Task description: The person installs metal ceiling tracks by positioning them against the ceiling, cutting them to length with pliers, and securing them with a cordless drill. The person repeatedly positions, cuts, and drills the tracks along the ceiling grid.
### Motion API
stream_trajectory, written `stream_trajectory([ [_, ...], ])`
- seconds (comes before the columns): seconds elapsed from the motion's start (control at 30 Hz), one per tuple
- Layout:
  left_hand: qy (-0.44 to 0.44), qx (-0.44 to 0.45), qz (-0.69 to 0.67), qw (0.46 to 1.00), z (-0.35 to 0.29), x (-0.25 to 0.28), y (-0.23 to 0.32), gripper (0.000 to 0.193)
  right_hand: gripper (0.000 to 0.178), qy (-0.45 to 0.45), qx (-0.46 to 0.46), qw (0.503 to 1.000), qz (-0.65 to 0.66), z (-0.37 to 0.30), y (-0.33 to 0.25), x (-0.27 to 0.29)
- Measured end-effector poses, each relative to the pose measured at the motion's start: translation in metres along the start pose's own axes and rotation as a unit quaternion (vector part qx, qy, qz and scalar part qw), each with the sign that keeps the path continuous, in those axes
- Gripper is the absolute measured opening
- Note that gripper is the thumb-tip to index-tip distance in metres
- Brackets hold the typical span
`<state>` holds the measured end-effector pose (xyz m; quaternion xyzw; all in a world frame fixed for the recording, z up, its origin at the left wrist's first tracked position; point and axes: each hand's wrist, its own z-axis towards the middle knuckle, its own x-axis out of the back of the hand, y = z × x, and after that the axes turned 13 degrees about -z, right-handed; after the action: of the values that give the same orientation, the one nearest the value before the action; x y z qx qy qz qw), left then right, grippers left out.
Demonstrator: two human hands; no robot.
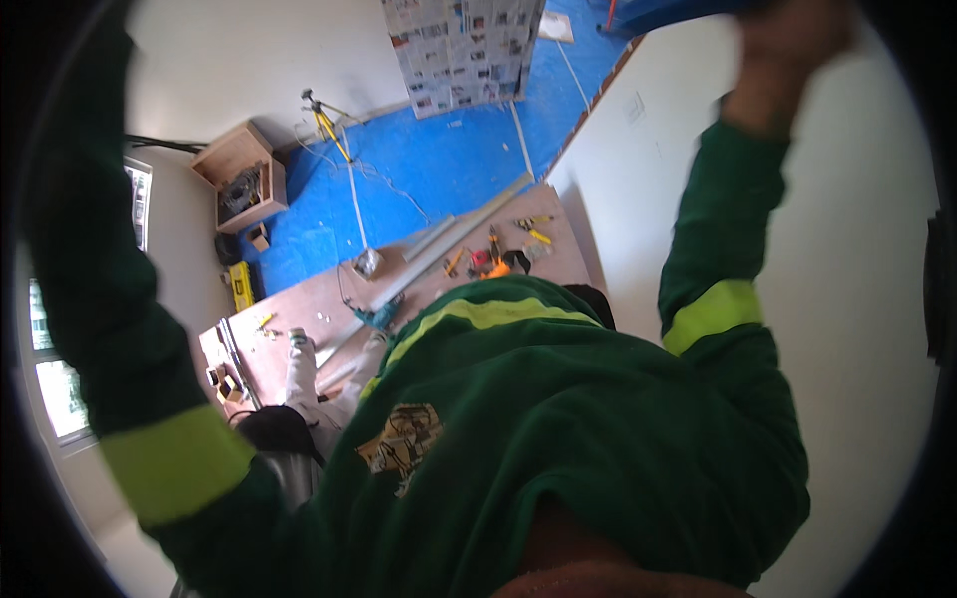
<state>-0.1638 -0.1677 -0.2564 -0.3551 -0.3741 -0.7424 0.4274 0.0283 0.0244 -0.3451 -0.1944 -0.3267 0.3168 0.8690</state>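
Both my arms are raised in green sleeves with yellow-green bands. My right hand (796, 38) is at the top right, in front of the white wall and smeared by motion. Next to it is a dark blue curved thing (683, 13), cut off by the upper edge; I cannot make out whether the hand grips it. My left sleeve (95, 259) rises along the left rim, and the hand at its end is out of the picture. Far below both arms, a teal power drill (379, 313) lies on brown boards (419, 289).
Long metal profiles (454, 234), pliers (539, 236) and other hand tools lie on the boards. A person in pale trousers (302, 369) is below, partly covered by my arm. Blue sheeting (389, 164) covers the floor, with a yellow tripod (326, 125), a wooden box (261, 204) and a newspaper-covered panel (464, 55).
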Motion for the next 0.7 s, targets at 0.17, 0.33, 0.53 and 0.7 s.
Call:
stream_trajectory([
  [0.17,-0.049,0.355,-0.146,0.922,-0.183,-0.235,-0.072,0.053,0.086,-0.193,-0.357,0.906,-0.125,-0.237,0.122,-0.048],
  [0.33,-0.046,0.623,-0.072,0.778,-0.402,-0.456,-0.034,0.042,0.048,-0.233,-0.72,0.646,-0.099,-0.498,0.095,-0.05],
  [0.53,-0.185,0.764,-0.265,0.559,-0.577,-0.56,0.044,0.059,0.078,-0.295,-0.814,0.492,-0.092,-0.59,0.03,-0.037],
  [0.7,-0.236,0.773,-0.222,0.546,-0.629,-0.608,0.07,0.06,0.07,-0.396,-0.742,0.537,-0.071,-0.611,0.106,-0.099],
])
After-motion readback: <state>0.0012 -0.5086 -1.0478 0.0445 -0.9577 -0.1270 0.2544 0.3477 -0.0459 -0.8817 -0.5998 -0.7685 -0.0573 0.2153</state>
